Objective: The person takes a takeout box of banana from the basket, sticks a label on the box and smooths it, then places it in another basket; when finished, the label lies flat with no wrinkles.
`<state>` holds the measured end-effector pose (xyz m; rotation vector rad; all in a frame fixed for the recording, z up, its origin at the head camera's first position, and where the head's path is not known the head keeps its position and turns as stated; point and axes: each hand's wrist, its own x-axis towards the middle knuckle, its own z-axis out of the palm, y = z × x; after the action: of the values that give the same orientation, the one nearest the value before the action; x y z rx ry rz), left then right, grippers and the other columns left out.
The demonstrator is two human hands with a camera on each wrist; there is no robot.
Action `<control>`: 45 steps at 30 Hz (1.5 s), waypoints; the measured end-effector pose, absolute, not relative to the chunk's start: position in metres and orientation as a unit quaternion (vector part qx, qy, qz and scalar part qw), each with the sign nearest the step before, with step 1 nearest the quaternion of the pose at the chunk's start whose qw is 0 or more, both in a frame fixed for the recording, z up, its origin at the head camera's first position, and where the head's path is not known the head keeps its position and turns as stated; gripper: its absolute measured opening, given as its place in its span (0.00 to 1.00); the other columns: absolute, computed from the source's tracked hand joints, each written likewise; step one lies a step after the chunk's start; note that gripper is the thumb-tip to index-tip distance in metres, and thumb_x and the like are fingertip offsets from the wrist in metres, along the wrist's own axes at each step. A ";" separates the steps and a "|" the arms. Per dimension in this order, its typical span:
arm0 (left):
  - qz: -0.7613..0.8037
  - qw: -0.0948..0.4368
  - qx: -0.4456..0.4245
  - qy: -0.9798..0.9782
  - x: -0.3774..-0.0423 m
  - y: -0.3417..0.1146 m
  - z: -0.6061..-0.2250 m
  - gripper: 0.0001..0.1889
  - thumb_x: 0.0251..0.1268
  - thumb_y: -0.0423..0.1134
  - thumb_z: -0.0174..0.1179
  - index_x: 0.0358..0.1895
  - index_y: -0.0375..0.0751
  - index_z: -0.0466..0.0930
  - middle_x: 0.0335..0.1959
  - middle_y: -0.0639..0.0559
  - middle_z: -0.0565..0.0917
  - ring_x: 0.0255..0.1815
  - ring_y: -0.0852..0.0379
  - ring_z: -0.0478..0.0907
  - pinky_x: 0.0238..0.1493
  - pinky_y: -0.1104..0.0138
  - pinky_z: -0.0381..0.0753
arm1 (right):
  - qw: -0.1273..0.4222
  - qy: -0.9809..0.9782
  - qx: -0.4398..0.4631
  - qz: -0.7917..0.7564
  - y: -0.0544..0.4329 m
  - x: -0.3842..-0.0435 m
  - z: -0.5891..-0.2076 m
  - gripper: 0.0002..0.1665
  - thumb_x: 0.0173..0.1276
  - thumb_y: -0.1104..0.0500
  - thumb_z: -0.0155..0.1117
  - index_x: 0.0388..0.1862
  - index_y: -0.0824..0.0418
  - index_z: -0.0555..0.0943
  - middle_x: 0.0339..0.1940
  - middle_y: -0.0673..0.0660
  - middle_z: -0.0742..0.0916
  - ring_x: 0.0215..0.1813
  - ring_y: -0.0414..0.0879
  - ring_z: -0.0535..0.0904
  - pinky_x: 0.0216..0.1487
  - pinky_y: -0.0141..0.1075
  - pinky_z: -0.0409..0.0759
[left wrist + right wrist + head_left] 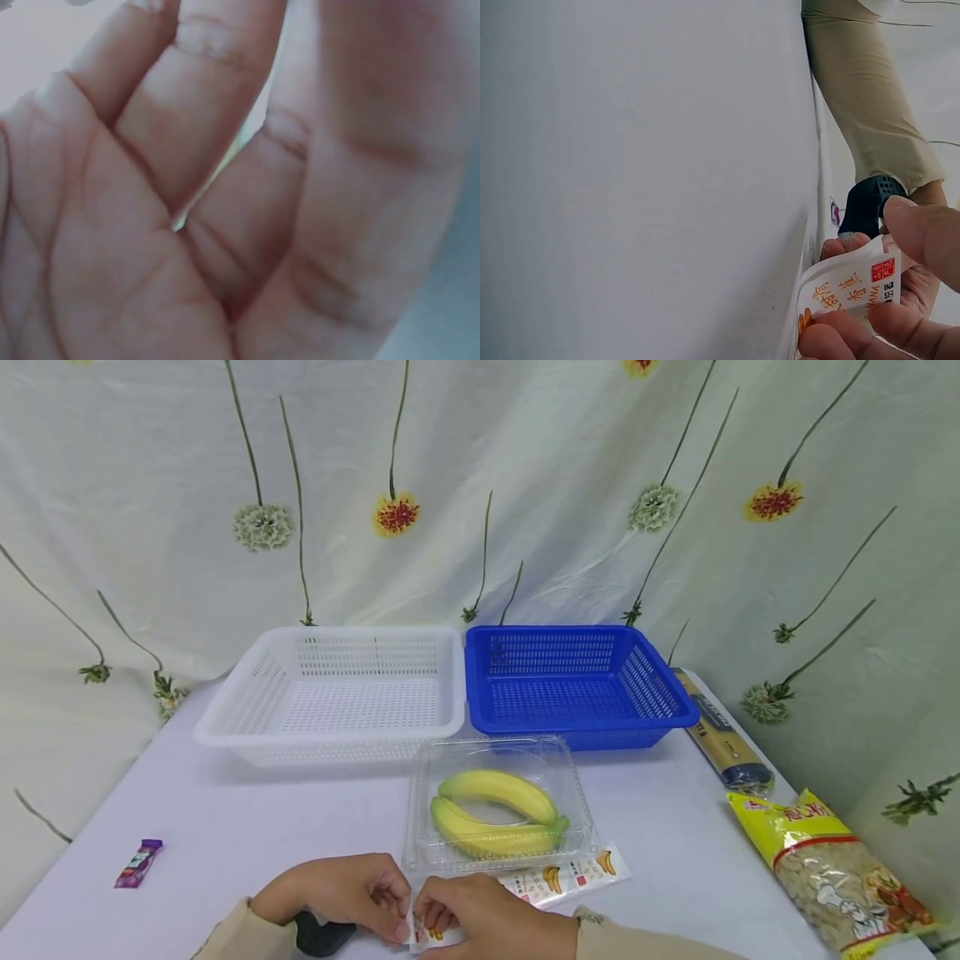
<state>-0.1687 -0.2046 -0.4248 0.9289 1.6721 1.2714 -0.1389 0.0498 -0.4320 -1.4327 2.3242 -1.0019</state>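
At the front of the table, my left hand (345,893) and right hand (487,918) meet over a white strip of banana labels (551,881). Thumb and forefinger of the left hand pinch the strip's left edge. The right hand grips the strip's end, its printed label (847,289) showing orange writing and a red box in the right wrist view. The left wrist view holds only the left palm and bent fingers (225,97), blurred. Just behind the hands is a closed clear plastic box (495,752) with two bananas (495,839) inside; it overlaps the strip.
A white basket (330,739) and a blue basket (585,727) stand side by side at the back. On the right lie a long golden packet (723,735) and a yellow-topped bag (832,877). A small purple packet (139,863) lies at the left.
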 end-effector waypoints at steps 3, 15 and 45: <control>0.505 0.409 0.367 0.665 -0.168 -0.204 -0.425 0.09 0.72 0.25 0.65 0.38 0.15 0.82 0.27 0.17 0.77 0.22 0.75 0.66 0.24 0.78 0.62 | 0.112 0.795 -0.484 -0.347 0.048 -0.138 -0.433 0.13 0.73 0.59 0.78 0.48 0.59 0.81 0.40 0.47 0.88 0.42 0.22 0.77 0.47 0.17 0.76; 0.503 0.417 0.351 0.671 -0.167 -0.204 -0.424 0.10 0.71 0.25 0.66 0.36 0.16 0.81 0.23 0.25 0.77 0.22 0.75 0.66 0.25 0.78 0.63 | 0.096 0.795 -0.477 -0.361 0.053 -0.137 -0.430 0.06 0.73 0.70 0.69 0.37 0.60 0.85 0.32 0.44 0.86 0.36 0.21 0.73 0.41 0.17 0.76; 0.394 0.271 0.296 0.827 -0.171 -0.221 -0.416 0.08 0.53 0.37 0.82 0.23 0.44 0.92 0.14 0.69 0.79 0.16 0.74 0.68 0.20 0.77 0.63 | 0.053 0.757 -0.501 -0.417 0.086 -0.135 -0.416 0.11 0.69 0.73 0.60 0.37 0.59 0.84 0.28 0.46 0.85 0.33 0.19 0.70 0.34 0.18 0.77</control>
<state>-0.1713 -0.2207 -0.4155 0.7968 2.2285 1.0604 -0.1352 0.0861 -0.4159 -1.5226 2.2999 -1.2664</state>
